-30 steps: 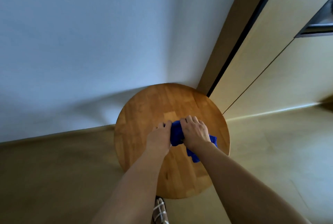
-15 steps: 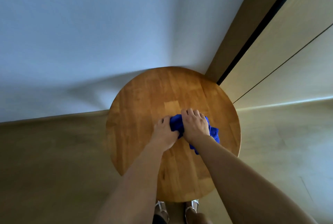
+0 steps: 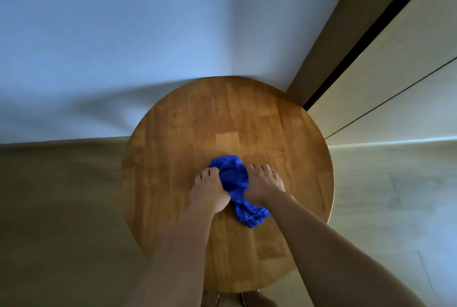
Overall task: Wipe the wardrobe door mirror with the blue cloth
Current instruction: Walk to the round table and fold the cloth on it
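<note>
A crumpled blue cloth (image 3: 235, 183) lies on a round wooden table (image 3: 222, 121), near its front half. My left hand (image 3: 210, 189) grips the cloth's left side with curled fingers. My right hand (image 3: 263, 181) holds its right side, fingers bent over the fabric. Part of the cloth sticks out below my right wrist. The wardrobe door (image 3: 395, 71) runs along the right, beige panels with a dark frame strip; no mirror surface shows in this view.
A pale blue wall (image 3: 123, 34) stands behind the table, meeting the wardrobe's wooden side panel (image 3: 341, 29) at the corner. Beige floor (image 3: 49, 207) surrounds the table. My feet (image 3: 247, 300) show under the table's near edge.
The view has tilted down and come closer to the table. Both hands stayed on the cloth and have bunched it up between them.
</note>
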Demonstrator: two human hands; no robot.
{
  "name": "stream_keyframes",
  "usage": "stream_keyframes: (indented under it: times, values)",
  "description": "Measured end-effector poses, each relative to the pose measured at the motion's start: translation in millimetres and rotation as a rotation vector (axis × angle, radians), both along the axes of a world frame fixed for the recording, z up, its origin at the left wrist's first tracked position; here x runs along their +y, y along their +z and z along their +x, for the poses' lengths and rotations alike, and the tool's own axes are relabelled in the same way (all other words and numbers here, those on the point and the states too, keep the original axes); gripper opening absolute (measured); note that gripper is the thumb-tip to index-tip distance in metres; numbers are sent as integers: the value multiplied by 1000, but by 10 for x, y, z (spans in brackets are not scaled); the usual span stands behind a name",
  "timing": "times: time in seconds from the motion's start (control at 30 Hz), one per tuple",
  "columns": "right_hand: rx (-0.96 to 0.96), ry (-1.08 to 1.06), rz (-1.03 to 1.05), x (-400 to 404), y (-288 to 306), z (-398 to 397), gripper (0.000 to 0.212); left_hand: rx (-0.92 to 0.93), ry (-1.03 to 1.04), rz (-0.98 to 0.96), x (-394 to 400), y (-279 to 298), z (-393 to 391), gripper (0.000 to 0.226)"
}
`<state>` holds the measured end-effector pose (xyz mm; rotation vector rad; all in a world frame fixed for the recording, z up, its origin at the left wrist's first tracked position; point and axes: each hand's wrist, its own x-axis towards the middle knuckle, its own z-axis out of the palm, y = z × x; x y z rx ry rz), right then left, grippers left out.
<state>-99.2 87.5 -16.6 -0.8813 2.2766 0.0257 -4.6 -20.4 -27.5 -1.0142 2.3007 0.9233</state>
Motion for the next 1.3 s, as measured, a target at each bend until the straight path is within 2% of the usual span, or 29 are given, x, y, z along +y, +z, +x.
stream_keyframes:
  times: [0.1,0.2,0.27,0.37,0.43,0.5,0.57,0.63,0.7,0.8,0.87,0.93,1.0,1.07,1.17,1.23,1.3]
  values:
    - [132,16,-8,26,-41,-17,68,6,66,16,-4,16,-16,54]
    - [143,-50,-26,34,-55,-71,43,26,73,-78,-1,32,-1,42]
    - [98,-186,-60,16,-30,-124,30,43,76,-144,19,47,19,36]
    - [-160,-590,-199,-45,25,-166,33,102,109,-175,48,109,4,27]
    - [-317,-834,-356,-84,89,-172,27,154,119,-191,66,162,-23,22]
    - [-428,-985,-484,-108,176,-175,16,189,152,-187,84,220,-31,22]
    - [-542,-1058,-559,-126,259,-184,19,196,162,-194,97,265,-19,34]
    - [-620,-1019,-557,-149,327,-177,26,201,93,-271,115,266,-16,53]
    - [-633,-898,-514,-175,381,-152,36,229,63,-270,132,298,-68,59]
    - [-621,-782,-463,-205,444,-90,49,262,198,-97,109,424,-181,29]
    - [-627,-779,-451,-170,474,-81,49,284,382,80,62,537,-241,29]
    - [-532,-675,-346,-92,475,-118,45,307,482,207,25,619,-274,30]
    - [-341,-466,-142,4,457,-156,44,337,551,303,9,681,-294,32]
    - [-232,-412,-69,73,443,-183,42,370,649,389,17,726,-307,36]
    - [-248,-537,-220,105,464,-214,24,421,765,417,51,733,-290,31]
    - [-307,-567,-339,86,511,-198,8,464,835,358,75,727,-275,21]
    - [-350,-587,-441,39,579,-161,19,469,836,198,71,712,-262,21]
